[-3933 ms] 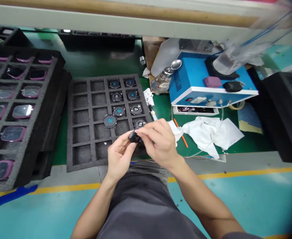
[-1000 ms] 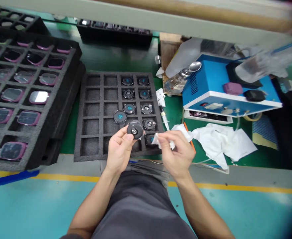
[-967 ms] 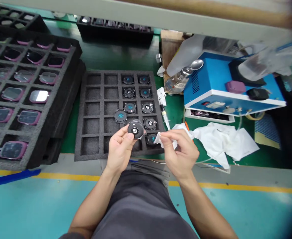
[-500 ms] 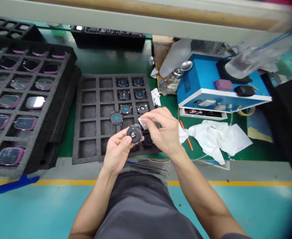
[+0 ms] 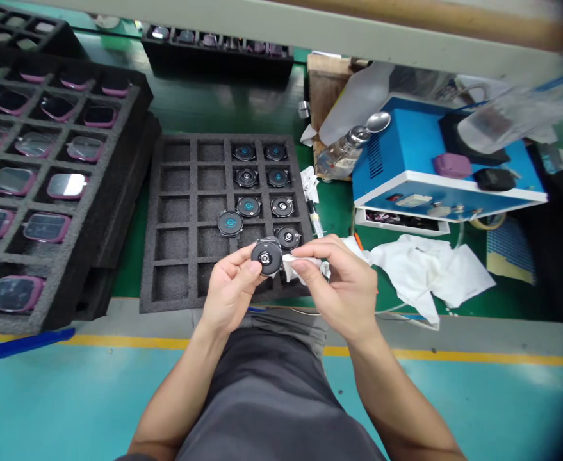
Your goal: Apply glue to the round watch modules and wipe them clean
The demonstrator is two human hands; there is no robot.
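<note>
My left hand (image 5: 229, 291) grips a round black smartwatch body (image 5: 266, 257) between thumb and fingers, its dark face with a small central ring mark turned up. A white cloth (image 5: 305, 264) is pinched in my right hand (image 5: 342, 287), its tip at the right edge of the watch; whether they touch is hard to tell. Both hands are over the front of a dark foam tray (image 5: 192, 221) with square pockets. Several round watch bodies (image 5: 247, 177) sit in its right-hand columns. One watch body (image 5: 230, 223) rests partly on the dividers.
At left stands a stacked foam tray (image 5: 118, 134) of purple-rimmed square watches. A blue machine (image 5: 410, 141) stands at right, beside a glass bottle (image 5: 341, 157). Crumpled white cloths (image 5: 420, 262) and a syringe-like tube (image 5: 315, 221) lie nearby. A shelf edge (image 5: 262, 25) crosses overhead.
My right hand has moved right and down, bringing the cloth's tip to the watch's right edge. The watch in my left hand has shifted slightly right. The view has shifted a little.
</note>
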